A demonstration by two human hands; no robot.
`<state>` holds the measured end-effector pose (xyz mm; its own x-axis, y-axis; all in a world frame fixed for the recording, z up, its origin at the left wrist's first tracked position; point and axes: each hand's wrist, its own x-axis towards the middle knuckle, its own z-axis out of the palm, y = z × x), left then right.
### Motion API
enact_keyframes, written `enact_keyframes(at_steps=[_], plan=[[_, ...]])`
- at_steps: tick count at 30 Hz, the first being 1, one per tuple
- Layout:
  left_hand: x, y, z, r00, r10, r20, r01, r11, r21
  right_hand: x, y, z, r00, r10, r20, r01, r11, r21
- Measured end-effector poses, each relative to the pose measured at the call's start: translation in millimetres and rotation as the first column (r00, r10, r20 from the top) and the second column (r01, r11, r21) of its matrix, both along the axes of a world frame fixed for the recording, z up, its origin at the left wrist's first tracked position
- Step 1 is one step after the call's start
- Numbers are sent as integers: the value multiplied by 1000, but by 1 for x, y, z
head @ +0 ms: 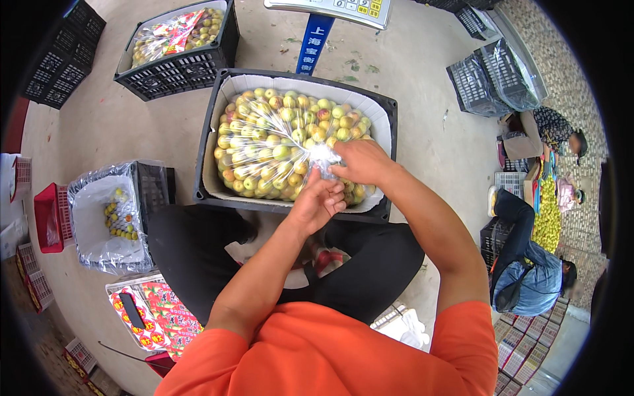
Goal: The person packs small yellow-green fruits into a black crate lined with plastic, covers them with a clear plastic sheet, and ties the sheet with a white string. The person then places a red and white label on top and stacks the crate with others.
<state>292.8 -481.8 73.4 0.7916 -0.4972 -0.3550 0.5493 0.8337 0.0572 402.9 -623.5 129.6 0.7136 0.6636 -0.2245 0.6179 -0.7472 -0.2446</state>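
A black plastic crate (393, 133) with a white liner (379, 105) stands between my knees. Inside, a clear plastic bag (324, 154) covers a heap of small yellow-green fruit (257, 148), which look like jujubes. The plastic is drawn into tight folds that meet at a bunched neck right of the crate's middle. My right hand (364, 161) reaches over from the right and pinches this neck between thumb and fingers. Just below it, my left hand (319, 200) is palm up, its thumb and curled fingers on the bunched plastic. Some of the neck is hidden by my fingers.
Beyond the crate rises a scale's blue post (314, 44). Another filled crate (173, 74) stands at upper left. A plastic-lined crate (114, 218) with a few fruit is at left, near printed sheets (168, 312) bearing a phone (131, 311). People (532, 277) sit by a fruit pile at right.
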Motion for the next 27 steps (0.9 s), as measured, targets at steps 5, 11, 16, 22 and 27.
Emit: enact_keyframes(at_steps=[5, 11, 16, 22, 27], plan=[[9, 9, -10, 1000, 5, 6, -3, 968, -252, 3, 6, -4, 999, -8, 42, 12, 997, -79], [20, 24, -2, 994, -113, -8, 112, 991, -75, -14, 23, -10, 989, -91, 114, 109, 979, -171], [5, 38, 32, 986, -166, 18, 131, 835, 535, -22, 22, -19, 980, -134, 150, 153, 981, -120], [-2, 11, 35, 976, -211, 51, 156, 845, 512, -29, 25, -27, 963, -220, 157, 239, 964, -115], [8, 10, 23, 993, -119, 15, 113, 968, 222, -21, 17, -22, 978, -199, 66, 198, 980, 13]])
